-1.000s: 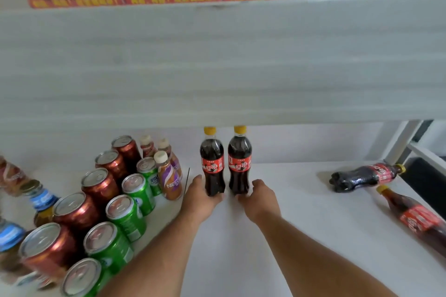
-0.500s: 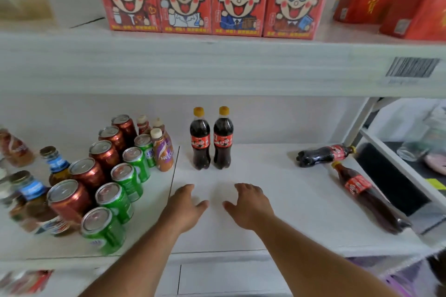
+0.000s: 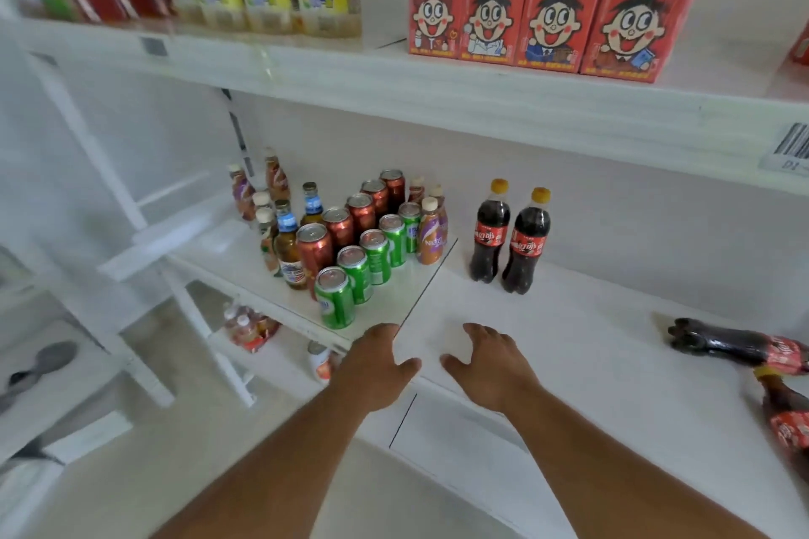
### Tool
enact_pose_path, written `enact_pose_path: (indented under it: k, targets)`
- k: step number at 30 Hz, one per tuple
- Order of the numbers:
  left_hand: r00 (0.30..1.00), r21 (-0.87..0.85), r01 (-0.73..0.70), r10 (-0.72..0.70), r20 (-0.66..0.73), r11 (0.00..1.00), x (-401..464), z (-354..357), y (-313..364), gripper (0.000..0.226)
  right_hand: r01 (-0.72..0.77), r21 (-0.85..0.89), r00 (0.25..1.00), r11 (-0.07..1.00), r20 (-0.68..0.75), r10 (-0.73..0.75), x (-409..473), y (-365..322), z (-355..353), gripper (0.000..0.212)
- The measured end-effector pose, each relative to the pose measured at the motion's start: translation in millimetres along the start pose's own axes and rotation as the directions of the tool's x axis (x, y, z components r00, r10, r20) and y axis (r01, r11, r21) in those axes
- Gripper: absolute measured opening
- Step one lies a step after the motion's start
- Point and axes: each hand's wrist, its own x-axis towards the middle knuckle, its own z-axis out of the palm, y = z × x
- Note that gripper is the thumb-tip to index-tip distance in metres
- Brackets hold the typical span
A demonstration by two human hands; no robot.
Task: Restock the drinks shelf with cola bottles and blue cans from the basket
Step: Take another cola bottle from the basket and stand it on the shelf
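1. White shelf [image 3: 591, 346] carries two upright cola bottles [image 3: 508, 236] side by side near its back wall.
2. Two more cola bottles lying down [image 3: 740, 346] rest at the shelf's right edge.
3. Left hand [image 3: 372, 368] and right hand [image 3: 490, 368] hover over the front edge, fingers released, holding nothing.
4. Red and green cans [image 3: 363, 241] crowd the shelf's left end.

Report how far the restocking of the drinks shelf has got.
Done: two cola bottles stand upright side by side on the shelf. In hand: nothing; the left hand and right hand are open and empty. Left: two more cola bottles lie on their sides at the right; no blue cans or basket are in view.
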Motion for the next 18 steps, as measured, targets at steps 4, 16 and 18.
enact_pose_path:
  k: [4, 16, 18]
  targets:
    - [0.993, 0.015, 0.105, -0.104, -0.063, 0.994, -58.1, 5.4, -17.3, 0.073, 0.141, 0.052, 0.988, 0.989, 0.062, -0.144, -31.1, -15.3, 13.6, 0.074]
    - [0.726, -0.148, 0.603, -0.616, -0.307, 0.784, -280.7, -34.5, -150.8, 0.078, 0.614, 0.114, 0.663, 0.781, 0.464, -0.588, -126.3, -158.7, 127.4, 0.084]
    - [0.649, -0.205, 0.658, -0.684, -0.332, 0.724, -324.0, -40.5, -175.0, 0.078, 0.676, 0.109, 0.590, 0.729, 0.513, -0.623, -145.7, -188.0, 145.6, 0.083]
